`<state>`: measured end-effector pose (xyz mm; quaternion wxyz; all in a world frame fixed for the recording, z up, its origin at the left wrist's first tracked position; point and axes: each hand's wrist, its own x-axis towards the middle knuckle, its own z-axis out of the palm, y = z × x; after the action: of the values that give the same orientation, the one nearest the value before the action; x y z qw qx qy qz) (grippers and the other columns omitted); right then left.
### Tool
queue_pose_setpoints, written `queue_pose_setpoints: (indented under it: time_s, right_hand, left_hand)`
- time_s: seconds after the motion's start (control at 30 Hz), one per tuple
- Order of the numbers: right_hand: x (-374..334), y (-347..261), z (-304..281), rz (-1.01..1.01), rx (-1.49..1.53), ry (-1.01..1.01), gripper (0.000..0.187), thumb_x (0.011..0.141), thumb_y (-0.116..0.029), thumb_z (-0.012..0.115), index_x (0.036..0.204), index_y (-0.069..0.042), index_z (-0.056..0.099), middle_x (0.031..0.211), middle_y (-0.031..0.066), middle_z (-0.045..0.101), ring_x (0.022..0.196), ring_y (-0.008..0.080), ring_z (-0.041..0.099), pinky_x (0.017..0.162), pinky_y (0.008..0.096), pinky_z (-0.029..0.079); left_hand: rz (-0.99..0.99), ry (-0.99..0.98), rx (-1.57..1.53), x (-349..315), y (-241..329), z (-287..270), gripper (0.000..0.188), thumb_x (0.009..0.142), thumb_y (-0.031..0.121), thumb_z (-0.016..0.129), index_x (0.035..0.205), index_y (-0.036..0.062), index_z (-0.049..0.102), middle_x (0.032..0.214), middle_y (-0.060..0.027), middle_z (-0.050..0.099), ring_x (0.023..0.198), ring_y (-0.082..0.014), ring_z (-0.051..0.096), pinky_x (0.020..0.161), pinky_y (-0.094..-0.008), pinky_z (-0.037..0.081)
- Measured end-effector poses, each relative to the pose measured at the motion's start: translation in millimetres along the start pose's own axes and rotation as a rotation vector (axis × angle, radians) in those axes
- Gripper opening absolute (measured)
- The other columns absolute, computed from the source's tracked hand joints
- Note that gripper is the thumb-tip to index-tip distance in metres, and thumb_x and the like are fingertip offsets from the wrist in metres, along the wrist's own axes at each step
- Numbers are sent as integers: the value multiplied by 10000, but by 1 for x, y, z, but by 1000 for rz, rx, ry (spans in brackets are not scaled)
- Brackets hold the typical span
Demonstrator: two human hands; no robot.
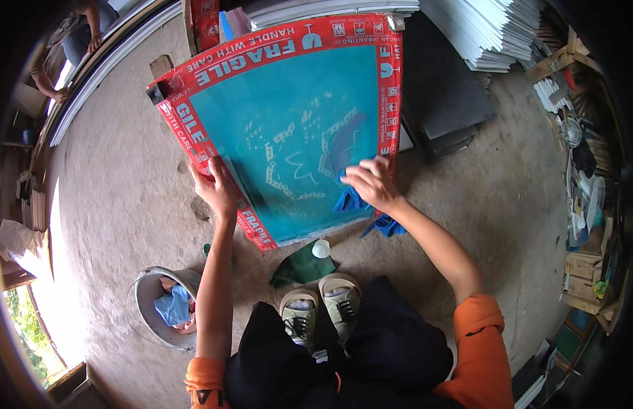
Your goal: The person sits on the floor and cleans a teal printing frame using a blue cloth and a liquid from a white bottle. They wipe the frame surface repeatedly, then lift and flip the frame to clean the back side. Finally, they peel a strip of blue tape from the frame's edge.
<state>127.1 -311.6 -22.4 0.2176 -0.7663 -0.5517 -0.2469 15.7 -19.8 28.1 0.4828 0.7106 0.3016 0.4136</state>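
Observation:
A silk-screen printing frame [262, 102] with teal mesh and red printed tape round its border is propped up in front of me. Pale outlines of a pattern show on the mesh, and a purplish patch lies at its right side. My left hand [216, 191] grips the frame's left edge, thumb on the front. Near the lower right of the mesh, my right hand [373, 185] is closed on a blue cloth [350, 200]. Part of the cloth hangs below the hand, over the frame's right edge.
By my shoes [340, 307] lie a dark green cloth [296, 267] and a small white container [321, 249]. A grey bucket [147, 303] with rags stands at left. White panels [493, 31] are stacked far right, beside dark boards [442, 88]. Another person's hand [59, 94] is at upper left.

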Motion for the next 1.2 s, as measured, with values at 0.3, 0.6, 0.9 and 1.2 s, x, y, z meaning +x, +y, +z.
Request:
queue_pose_setpoints:
  time_s: [0.3, 0.6, 0.9, 1.2]
  right_hand:
    - [57, -1, -13, 196, -27, 183, 199, 683, -87, 685, 846, -194, 648, 908, -91, 577, 872, 120, 469, 812, 342, 307]
    - [61, -10, -6, 39, -64, 87, 155, 719, -88, 666, 841, -183, 654, 927, -92, 569, 890, 118, 472, 830, 365, 297]
    - [50, -18, -4, 106, -46, 61, 161, 694, -58, 671, 806, -174, 652, 906, -86, 564, 880, 125, 475, 812, 364, 300]
    - [51, -27, -4, 140, -37, 30, 132, 711, -92, 680, 810, -166, 635, 887, -77, 566, 882, 131, 478, 815, 373, 282]
  left_hand:
    - [67, 40, 18, 3, -3, -6, 329, 912, 252, 526, 1120, -1, 491, 784, -84, 608, 665, -133, 542, 611, -296, 450]
    - [74, 39, 19, 2, -8, -5, 327, 922, 276, 507, 1119, 15, 506, 793, -56, 587, 659, -105, 510, 588, -269, 430]
    - [38, 39, 35, 1, 2, -4, 316, 918, 267, 513, 1113, 19, 505, 812, -77, 602, 691, -127, 543, 621, -280, 446]
    - [37, 2, 28, 3, -7, -8, 359, 900, 215, 540, 1179, 2, 464, 825, -124, 640, 647, -165, 584, 610, -307, 472]
